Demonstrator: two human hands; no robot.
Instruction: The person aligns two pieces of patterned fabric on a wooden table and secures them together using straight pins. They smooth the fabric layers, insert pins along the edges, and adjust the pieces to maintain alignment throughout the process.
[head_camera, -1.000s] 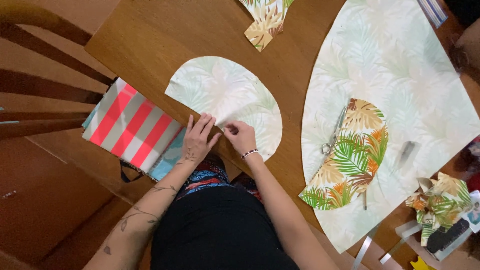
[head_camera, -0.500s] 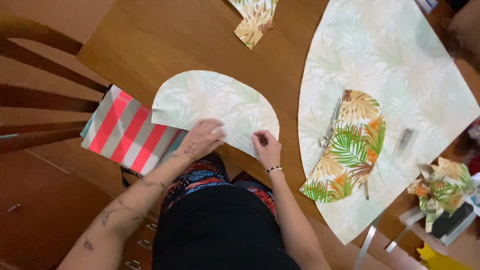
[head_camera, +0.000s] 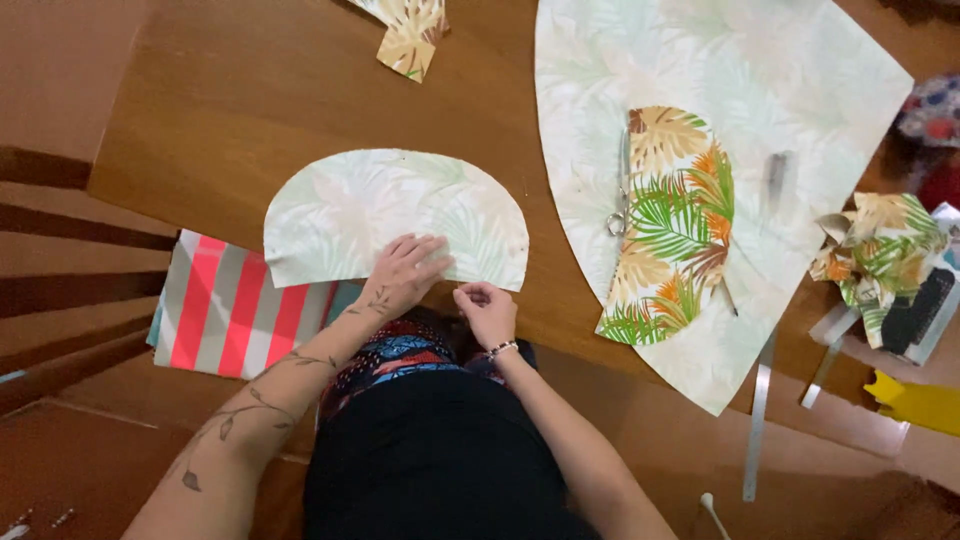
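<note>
A red, grey and white striped bag (head_camera: 235, 310) is hanging off the near left edge of the wooden bench (head_camera: 250, 90). Beside it, a pale half-round fabric piece (head_camera: 390, 205) is lying flat near the bench's front edge. The left hand (head_camera: 400, 275) is pressing down on it, fingers spread wide and flat. The right hand (head_camera: 485, 308) is pinching the piece's straight lower edge, fingers narrow. Further right, a large pale leaf-print cloth (head_camera: 800, 90) is carrying scissors (head_camera: 620, 190) and a bright leaf-print piece (head_camera: 675, 230). Crumpled scraps (head_camera: 875, 250) are sitting at the far right.
</note>
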